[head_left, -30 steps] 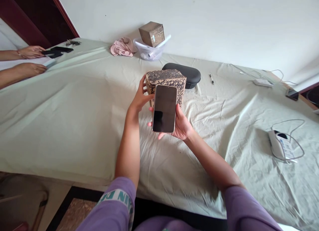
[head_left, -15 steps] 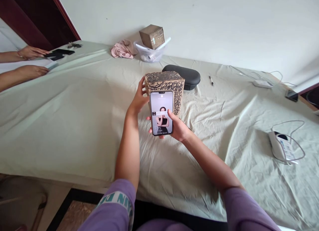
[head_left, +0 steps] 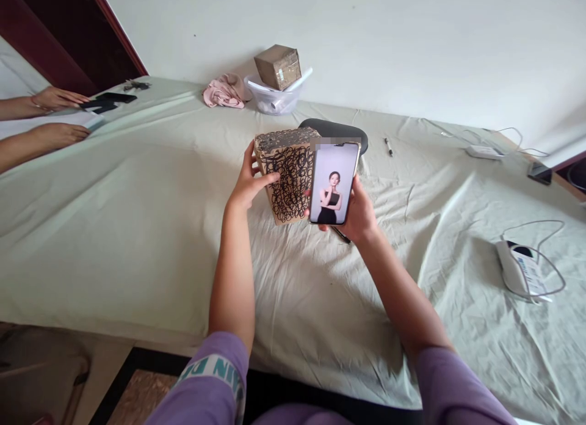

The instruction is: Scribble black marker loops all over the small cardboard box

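Shifted right since the last shot: the smartphone now sits tilted off the box's right side, lit with a photo of a person in a black dress, its top edge pixelated out. Left hand is spread against the side of the scribbled cardboard box, fingers across it. Right hand cups the phone from below, fingers mostly hidden behind it, so can't really tell the exact grip. Black hard case is partly blocked behind them. Some dark thing pokes out under the phone, too covered to make out.
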{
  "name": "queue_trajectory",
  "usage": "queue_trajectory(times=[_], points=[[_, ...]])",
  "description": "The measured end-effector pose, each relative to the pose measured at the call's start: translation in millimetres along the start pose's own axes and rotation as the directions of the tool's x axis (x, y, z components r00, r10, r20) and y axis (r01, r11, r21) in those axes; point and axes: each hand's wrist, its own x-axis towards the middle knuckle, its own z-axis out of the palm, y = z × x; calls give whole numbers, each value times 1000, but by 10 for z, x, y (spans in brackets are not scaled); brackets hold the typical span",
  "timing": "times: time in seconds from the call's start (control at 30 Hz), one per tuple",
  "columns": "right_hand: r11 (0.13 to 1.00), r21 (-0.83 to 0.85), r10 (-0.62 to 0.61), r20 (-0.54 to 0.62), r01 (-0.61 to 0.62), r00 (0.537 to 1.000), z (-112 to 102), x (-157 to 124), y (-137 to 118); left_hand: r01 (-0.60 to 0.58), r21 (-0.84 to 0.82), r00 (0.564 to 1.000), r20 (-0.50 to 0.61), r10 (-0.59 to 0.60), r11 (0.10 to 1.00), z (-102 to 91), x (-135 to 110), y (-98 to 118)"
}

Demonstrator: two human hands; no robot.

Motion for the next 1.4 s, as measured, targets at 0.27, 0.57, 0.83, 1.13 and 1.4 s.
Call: queue_trajectory(times=[0.27, 0.57, 0.83, 1.13, 1.4], points=[[885, -446, -125, -500, -131, 857, -1082, 73, -207, 34, -34, 999, -32, -35, 999, -98, -25, 48], [361, -647, -172, -754, -672, 634, -1776, 117, 50, 138, -189, 975, -147, -167, 972, 55, -109, 304], [123, -756, -120, -655, -643, 746, -1551, 16, -183, 100, -199, 990, -82, -118, 975, 29, -100, 317], [577, -779, -99, 233, 247, 967, -1059, -16, -189, -81, -209, 996, 27, 89, 975, 128, -108, 432], [408, -810, -408, 250, 421, 878, -858, 31, -220, -57, -182, 974, 205, 95, 982, -68, -170, 426]])
